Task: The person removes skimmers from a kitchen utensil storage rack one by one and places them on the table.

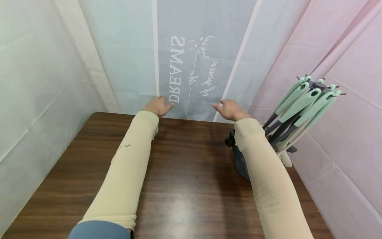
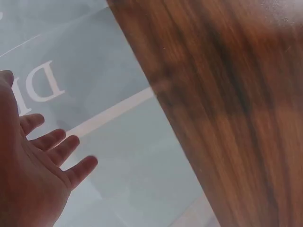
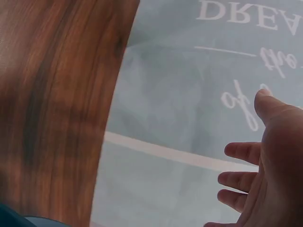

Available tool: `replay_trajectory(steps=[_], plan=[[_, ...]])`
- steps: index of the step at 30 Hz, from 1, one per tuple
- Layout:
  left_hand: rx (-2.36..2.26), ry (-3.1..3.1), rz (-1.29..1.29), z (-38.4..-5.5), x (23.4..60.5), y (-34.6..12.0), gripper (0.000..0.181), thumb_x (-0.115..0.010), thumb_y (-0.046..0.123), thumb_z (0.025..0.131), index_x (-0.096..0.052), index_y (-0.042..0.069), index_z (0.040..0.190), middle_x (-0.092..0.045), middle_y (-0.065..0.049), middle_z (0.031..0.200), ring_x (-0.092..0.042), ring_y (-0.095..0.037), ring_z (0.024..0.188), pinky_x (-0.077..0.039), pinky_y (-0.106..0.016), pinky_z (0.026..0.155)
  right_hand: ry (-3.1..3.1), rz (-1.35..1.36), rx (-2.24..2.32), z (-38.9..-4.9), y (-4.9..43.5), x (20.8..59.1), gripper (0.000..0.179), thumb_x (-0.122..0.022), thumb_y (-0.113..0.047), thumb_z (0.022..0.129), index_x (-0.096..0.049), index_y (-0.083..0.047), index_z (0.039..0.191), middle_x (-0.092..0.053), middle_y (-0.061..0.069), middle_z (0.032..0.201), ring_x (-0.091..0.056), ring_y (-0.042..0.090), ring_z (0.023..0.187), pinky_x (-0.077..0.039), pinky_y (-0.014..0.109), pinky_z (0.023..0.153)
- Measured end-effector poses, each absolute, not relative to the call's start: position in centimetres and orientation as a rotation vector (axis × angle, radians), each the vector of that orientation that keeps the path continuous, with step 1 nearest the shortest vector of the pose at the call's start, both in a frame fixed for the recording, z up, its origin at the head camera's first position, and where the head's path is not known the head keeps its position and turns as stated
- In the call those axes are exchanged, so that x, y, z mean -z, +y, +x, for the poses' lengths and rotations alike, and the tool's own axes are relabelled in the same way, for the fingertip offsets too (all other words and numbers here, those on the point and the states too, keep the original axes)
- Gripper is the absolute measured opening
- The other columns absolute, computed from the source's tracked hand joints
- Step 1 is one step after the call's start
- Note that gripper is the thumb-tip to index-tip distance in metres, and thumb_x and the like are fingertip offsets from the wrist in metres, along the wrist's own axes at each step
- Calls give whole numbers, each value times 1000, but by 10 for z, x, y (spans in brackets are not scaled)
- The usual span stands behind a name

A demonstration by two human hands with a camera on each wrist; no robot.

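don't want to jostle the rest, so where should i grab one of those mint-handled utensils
Probably mid-handle on a near mint-handled utensil, coming from your side: its handle is long, slanted and exposed there, while higher up the handles crowd around the dark hub.

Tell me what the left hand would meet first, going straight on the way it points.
Most likely the printed cloth beyond the far edge of the table: the left hand points at it, and nothing else shows between. The gap, if any, is hard to judge.
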State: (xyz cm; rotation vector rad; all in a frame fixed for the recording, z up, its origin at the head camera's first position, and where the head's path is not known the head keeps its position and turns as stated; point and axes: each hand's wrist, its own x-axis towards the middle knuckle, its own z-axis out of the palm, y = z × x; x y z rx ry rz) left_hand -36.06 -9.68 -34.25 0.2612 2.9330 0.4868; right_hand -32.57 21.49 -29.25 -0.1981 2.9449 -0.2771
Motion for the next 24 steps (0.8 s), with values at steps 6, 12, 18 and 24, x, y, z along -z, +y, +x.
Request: replay_trajectory(steps=[6, 12, 18, 24], plan=[[-514, 2915, 413, -360, 327, -99, 69, -42, 38, 108, -26, -8, 156, -29, -29, 160, -26, -43, 149, -23, -49, 122, 2968, -282, 323, -324, 214, 286, 71, -32, -49, 110, -31, 5, 156, -33, 29, 158, -32, 46, 145, -30, 58, 116], [-602, 2915, 459, -362, 319, -104, 66, -47, 31, 107, -27, -9, 155, -31, -28, 159, -28, -41, 148, -24, -48, 122, 2995, -306, 401, -320, 214, 278, 71, -34, -48, 110, -30, 6, 156, -35, 29, 157, -35, 45, 143, -32, 57, 115], [-661, 2893, 492, -361, 317, -109, 64, -47, 29, 107, -28, -6, 156, -31, -26, 160, -28, -41, 148, -27, -50, 120, 3023, -297, 494, -311, 215, 265, 72, -32, -50, 110, -30, 5, 156, -38, 28, 155, -38, 44, 141, -33, 58, 114], [-688, 2882, 581, -354, 311, -116, 62, -47, 27, 107, -29, -8, 155, -32, -28, 158, -30, -43, 147, -28, -52, 119, 3041, -249, 596, -299, 214, 250, 75, -32, -55, 108, -32, 2, 156, -42, 28, 153, -45, 43, 137, -38, 58, 110]])
